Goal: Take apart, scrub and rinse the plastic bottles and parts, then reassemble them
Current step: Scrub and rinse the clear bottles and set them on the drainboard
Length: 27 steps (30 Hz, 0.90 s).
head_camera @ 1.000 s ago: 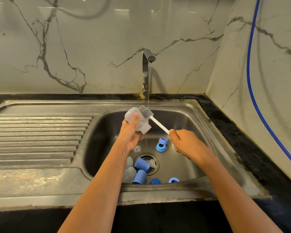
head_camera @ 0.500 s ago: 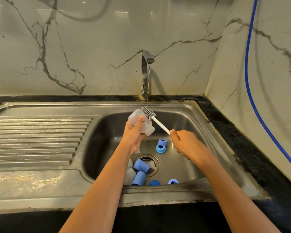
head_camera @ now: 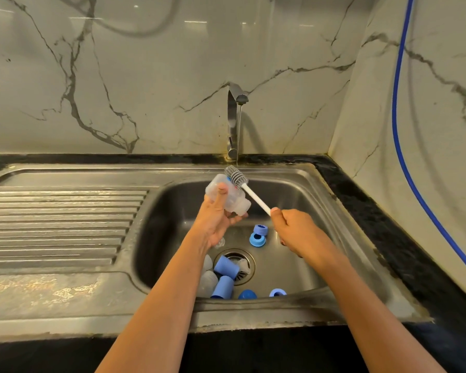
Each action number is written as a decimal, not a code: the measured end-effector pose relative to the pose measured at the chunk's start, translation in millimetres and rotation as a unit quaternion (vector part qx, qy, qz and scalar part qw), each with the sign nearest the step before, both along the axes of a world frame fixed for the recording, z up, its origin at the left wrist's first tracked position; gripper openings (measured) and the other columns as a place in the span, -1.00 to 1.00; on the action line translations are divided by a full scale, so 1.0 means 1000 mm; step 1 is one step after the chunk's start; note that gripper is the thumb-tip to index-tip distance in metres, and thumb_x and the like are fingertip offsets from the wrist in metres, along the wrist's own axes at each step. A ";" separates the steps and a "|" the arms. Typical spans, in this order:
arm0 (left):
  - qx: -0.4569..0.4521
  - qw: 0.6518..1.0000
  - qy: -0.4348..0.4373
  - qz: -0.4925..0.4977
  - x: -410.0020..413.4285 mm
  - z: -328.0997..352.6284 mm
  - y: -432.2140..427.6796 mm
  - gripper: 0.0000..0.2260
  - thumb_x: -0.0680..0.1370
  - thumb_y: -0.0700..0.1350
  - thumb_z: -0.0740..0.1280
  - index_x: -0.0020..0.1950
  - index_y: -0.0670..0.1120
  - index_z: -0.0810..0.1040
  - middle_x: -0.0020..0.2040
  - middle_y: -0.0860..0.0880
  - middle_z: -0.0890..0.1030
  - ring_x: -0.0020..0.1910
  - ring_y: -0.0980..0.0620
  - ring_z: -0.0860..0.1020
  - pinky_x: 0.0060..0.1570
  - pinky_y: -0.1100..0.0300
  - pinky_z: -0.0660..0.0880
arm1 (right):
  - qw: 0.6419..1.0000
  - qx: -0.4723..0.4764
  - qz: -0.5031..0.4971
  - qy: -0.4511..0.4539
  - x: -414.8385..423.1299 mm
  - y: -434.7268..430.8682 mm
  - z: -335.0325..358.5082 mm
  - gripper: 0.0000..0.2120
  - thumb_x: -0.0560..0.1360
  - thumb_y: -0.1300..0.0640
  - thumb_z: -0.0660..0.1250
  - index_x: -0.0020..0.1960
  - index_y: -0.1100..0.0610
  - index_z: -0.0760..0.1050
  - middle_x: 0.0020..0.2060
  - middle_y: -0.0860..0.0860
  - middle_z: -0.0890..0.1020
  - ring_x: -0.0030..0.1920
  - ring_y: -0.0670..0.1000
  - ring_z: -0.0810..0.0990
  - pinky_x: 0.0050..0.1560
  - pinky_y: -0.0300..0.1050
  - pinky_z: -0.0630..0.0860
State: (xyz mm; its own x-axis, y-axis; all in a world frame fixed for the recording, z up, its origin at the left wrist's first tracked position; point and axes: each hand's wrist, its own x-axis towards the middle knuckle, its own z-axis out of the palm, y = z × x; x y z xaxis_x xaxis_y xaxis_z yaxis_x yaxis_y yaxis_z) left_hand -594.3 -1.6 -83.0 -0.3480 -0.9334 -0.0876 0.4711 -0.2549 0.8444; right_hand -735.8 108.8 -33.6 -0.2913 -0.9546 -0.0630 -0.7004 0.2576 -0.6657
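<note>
- loose blue caps (head_camera: 226,267) are lying by the drain, lower centre of the sink (head_camera: 331,200), likely awaiting scrubbing.
- right hand (head_camera: 293,230) is gripping the brush (head_camera: 236,177) handle, centre right.
- left hand (head_camera: 213,222) is gripping the clear bottle (head_camera: 228,199), thumb on top.
- scrubbing seems in hand: bristles are touching the bottle under the tap (head_camera: 233,122); next, turning it, then rinsing.

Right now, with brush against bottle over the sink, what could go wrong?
The clear plastic bottle, pinched in the left hand, could slip into the steel sink basin. Blue plastic caps lie on the round drain, so water from the steel tap might back up. The white-handled brush in the right hand could flick spray.
</note>
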 end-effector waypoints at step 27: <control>0.008 0.995 -0.045 0.087 0.002 -0.009 -0.011 -0.49 0.55 -0.01 0.34 0.44 -0.10 0.29 0.27 -0.16 0.53 0.20 -0.13 0.55 0.05 -0.03 0.57 | 0.998 0.034 0.015 0.042 -0.007 -0.002 -0.004 -0.56 0.66 -0.07 -0.03 -0.34 0.00 0.35 -0.45 -0.01 0.44 -0.47 -0.07 0.37 -0.41 -0.20 0.35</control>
